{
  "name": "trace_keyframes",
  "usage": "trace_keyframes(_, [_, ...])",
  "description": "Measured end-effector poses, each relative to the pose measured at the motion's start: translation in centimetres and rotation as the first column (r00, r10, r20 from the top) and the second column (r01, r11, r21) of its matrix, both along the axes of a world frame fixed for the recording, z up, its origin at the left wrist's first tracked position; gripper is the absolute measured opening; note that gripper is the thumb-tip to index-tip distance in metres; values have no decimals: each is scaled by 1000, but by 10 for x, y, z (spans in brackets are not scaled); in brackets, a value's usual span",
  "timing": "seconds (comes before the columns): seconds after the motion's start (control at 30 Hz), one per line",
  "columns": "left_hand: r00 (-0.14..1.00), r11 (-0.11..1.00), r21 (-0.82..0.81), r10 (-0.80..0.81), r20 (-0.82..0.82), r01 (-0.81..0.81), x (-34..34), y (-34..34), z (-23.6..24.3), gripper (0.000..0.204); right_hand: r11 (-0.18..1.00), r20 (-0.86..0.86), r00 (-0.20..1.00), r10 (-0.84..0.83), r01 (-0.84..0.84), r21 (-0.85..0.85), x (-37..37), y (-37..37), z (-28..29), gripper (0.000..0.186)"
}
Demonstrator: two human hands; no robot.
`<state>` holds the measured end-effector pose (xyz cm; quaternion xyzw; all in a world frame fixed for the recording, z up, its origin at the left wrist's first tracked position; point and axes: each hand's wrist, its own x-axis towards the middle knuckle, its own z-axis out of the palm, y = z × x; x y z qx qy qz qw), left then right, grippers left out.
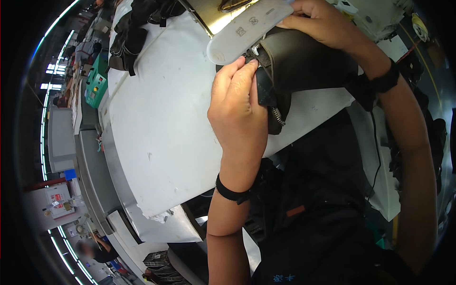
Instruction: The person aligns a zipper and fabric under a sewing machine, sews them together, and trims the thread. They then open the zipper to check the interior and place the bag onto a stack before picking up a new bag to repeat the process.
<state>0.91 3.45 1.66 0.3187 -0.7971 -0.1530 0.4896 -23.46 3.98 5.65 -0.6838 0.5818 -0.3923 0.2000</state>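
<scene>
A dark olive-black bag [308, 61] with a metal zipper [277, 116] lies at the near edge of the white table, under a long pale grey machine head [251, 29] with rounded ends. My left hand [240, 99] pinches the bag's left edge close to a small metal part [255, 49] of the machine. At the bag's far side is my right hand [320, 21], its fingers closed at the bag's edge beside the end of the machine head. Its fingertips are partly hidden there. Both wrists wear black bands.
The white table [156, 123] stretches to the left, with several black bag pieces [128, 45] at its far left. A lit golden metal surface [209, 16] sits behind the machine head. Farther left are a green box [97, 80] and another person [97, 249]. A black cable [375, 152] hangs at right.
</scene>
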Motion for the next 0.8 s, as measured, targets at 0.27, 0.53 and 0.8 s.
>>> trace_keyframes(0.27, [1000, 1000, -9, 2, 7, -1, 0, -1, -2, 22, 1000, 5, 1000, -8, 8, -21, 2, 0, 0, 25])
trace_keyframes(0.53, [1000, 999, -45, 21, 13, -20, -3, -3, -2, 22, 997, 50, 999, 4, -8, 76, -1, -2, 3, 27])
trace_keyframes(0.8, [998, 998, 38, 47, -48, -45, -6, 3, -3, 25, 999, 27, 1000, -4, 3, 44, 1, -1, 5, 25])
